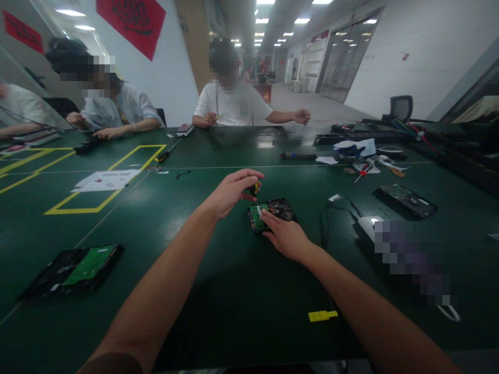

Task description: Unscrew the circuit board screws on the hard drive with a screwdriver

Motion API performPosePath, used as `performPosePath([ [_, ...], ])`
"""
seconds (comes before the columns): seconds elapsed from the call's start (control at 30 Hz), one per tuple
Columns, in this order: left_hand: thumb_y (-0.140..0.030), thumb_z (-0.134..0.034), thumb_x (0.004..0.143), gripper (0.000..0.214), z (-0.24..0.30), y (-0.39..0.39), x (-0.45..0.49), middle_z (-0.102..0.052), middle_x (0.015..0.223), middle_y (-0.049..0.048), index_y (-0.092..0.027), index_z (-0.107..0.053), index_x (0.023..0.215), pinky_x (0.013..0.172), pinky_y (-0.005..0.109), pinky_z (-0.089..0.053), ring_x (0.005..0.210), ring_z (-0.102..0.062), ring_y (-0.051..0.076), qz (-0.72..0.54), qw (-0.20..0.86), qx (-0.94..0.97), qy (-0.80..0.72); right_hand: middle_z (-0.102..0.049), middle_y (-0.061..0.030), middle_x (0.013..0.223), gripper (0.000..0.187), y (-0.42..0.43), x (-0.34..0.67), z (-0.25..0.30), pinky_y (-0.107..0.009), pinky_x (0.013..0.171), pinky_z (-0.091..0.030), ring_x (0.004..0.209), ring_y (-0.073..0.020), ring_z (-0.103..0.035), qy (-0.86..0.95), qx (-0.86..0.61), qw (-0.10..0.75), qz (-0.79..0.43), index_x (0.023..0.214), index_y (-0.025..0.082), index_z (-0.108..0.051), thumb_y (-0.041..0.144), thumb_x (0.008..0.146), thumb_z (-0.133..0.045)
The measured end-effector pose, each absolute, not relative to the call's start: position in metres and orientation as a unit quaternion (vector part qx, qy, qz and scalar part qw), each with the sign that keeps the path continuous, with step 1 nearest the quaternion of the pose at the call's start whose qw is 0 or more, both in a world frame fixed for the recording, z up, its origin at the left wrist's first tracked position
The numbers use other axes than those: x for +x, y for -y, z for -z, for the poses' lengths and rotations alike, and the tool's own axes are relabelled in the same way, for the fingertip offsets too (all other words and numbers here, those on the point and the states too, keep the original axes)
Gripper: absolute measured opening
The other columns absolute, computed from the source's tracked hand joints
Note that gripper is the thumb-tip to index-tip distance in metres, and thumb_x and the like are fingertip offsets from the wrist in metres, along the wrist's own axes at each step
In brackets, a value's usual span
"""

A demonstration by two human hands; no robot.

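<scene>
A hard drive [286,209] lies on the green table in front of me, its green circuit board facing up. Across it rests my right hand [288,236], fingers on the board and thumb by the near edge, holding it against the table. My left hand [236,191] is raised just left of the drive's far side. Its fingers are closed around a black-and-yellow screwdriver [254,189]; only the handle shows, and I cannot see its tip.
Another hard drive [89,265] lies at left, and one more [405,200] at right. A phone-like device [368,227], partly blurred, sits nearby with a cable. Beyond lie a red screwdriver [364,170], a dark cylindrical tool [298,156] and paper [107,180]. Several people sit across the table.
</scene>
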State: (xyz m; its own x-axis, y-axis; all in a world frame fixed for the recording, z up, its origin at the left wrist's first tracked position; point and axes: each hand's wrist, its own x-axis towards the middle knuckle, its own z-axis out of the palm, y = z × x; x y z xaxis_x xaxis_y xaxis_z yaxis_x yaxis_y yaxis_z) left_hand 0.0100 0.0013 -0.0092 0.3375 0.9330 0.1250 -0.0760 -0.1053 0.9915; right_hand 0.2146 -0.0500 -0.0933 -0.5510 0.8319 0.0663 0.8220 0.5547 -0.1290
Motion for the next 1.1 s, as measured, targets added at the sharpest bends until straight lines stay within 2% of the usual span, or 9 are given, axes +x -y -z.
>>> performPosePath([
  [0.13, -0.027, -0.062, 0.088, 0.020, 0.0075, 0.0000, 0.0106, -0.066, 0.096, 0.0071, -0.021, -0.065, 0.107, 0.068, 0.031, -0.056, 0.088, -0.064, 0.019, -0.455, 0.588, 0.567, -0.354, -0.034, -0.0034, 0.161, 0.054, 0.0503, 0.2146, 0.0940, -0.044, 0.087, -0.057, 0.115, -0.0294, -0.065, 0.878, -0.473, 0.064, -0.044, 0.151, 0.024, -0.041, 0.037, 0.098, -0.045],
  [0.33, -0.026, -0.060, 0.090, 0.014, 0.0090, -0.0020, 0.0100, -0.066, 0.097, 0.0086, -0.018, -0.066, 0.099, 0.074, 0.036, -0.057, 0.092, -0.065, 0.021, -0.455, 0.613, 0.559, -0.323, -0.033, -0.0033, 0.161, 0.055, 0.0497, 0.2153, 0.0947, -0.044, 0.086, -0.057, 0.114, -0.0290, -0.065, 0.876, -0.474, 0.065, -0.051, 0.151, 0.026, -0.040, 0.038, 0.098, -0.045],
  [0.63, -0.038, -0.067, 0.087, 0.021, 0.0123, -0.0032, 0.0118, -0.062, 0.096, 0.0062, -0.018, -0.068, 0.095, 0.069, 0.028, -0.055, 0.089, -0.060, 0.017, -0.461, 0.584, 0.575, -0.340, -0.032, -0.0043, 0.162, 0.055, 0.0502, 0.2150, 0.0945, -0.045, 0.087, -0.057, 0.115, -0.0297, -0.064, 0.878, -0.473, 0.064, -0.048, 0.151, 0.025, -0.040, 0.038, 0.098, -0.044],
  [0.93, -0.036, -0.068, 0.085, 0.019, 0.0062, 0.0004, 0.0093, -0.063, 0.099, 0.0060, -0.019, -0.072, 0.091, 0.068, 0.027, -0.052, 0.086, -0.058, 0.016, -0.450, 0.559, 0.598, -0.356, -0.032, -0.0036, 0.162, 0.054, 0.0502, 0.2146, 0.0917, -0.046, 0.087, -0.057, 0.113, -0.0299, -0.065, 0.878, -0.472, 0.056, -0.053, 0.151, 0.025, -0.040, 0.038, 0.099, -0.043],
  [1.1, -0.035, -0.066, 0.086, 0.020, 0.0050, 0.0017, 0.0089, -0.063, 0.101, 0.0069, -0.019, -0.072, 0.096, 0.070, 0.029, -0.053, 0.090, -0.059, 0.017, -0.434, 0.570, 0.599, -0.357, -0.033, -0.0031, 0.161, 0.054, 0.0501, 0.2148, 0.0904, -0.044, 0.087, -0.057, 0.114, -0.0297, -0.065, 0.879, -0.471, 0.055, -0.048, 0.150, 0.023, -0.042, 0.037, 0.098, -0.045],
])
